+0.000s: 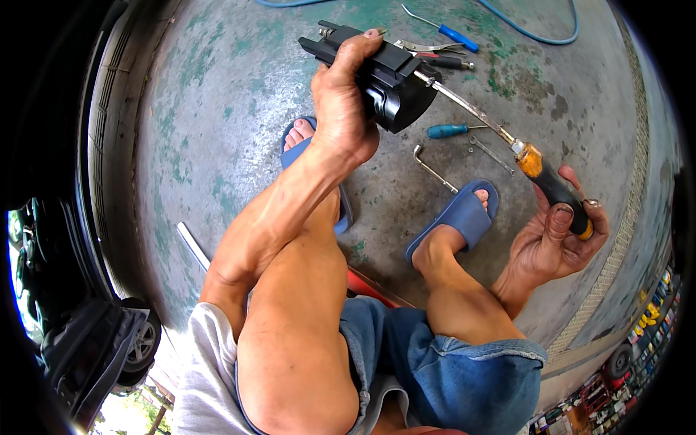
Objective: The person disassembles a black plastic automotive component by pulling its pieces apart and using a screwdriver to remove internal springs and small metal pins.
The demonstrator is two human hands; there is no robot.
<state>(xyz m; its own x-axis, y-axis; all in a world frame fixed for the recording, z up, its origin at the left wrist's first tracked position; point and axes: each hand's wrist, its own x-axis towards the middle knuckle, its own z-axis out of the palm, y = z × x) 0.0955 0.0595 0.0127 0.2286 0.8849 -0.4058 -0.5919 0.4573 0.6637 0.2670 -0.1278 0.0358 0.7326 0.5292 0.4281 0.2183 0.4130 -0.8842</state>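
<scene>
My left hand [339, 109] is wrapped around a black plastic housing [399, 65], which has a flat, ridged top and a rounded, glossy underside. It is held up over the floor, the thumb lying across its upper face. In my right hand [554, 243] is a screwdriver [554, 185] with an orange and black handle, gripped by the fingers near the handle's end. Its long metal shaft slants up and left to the housing's right end. The tip is hidden there, so I cannot tell what it touches.
On the stained concrete floor [225, 130] lie a blue-handled hooked tool [458, 38], locking pliers [417, 46], a teal screwdriver [447, 131], a wrench [493, 156] and an L-shaped wrench [436, 172]. A blue hose [536, 35] curves behind. Left stands a dark car [87, 355].
</scene>
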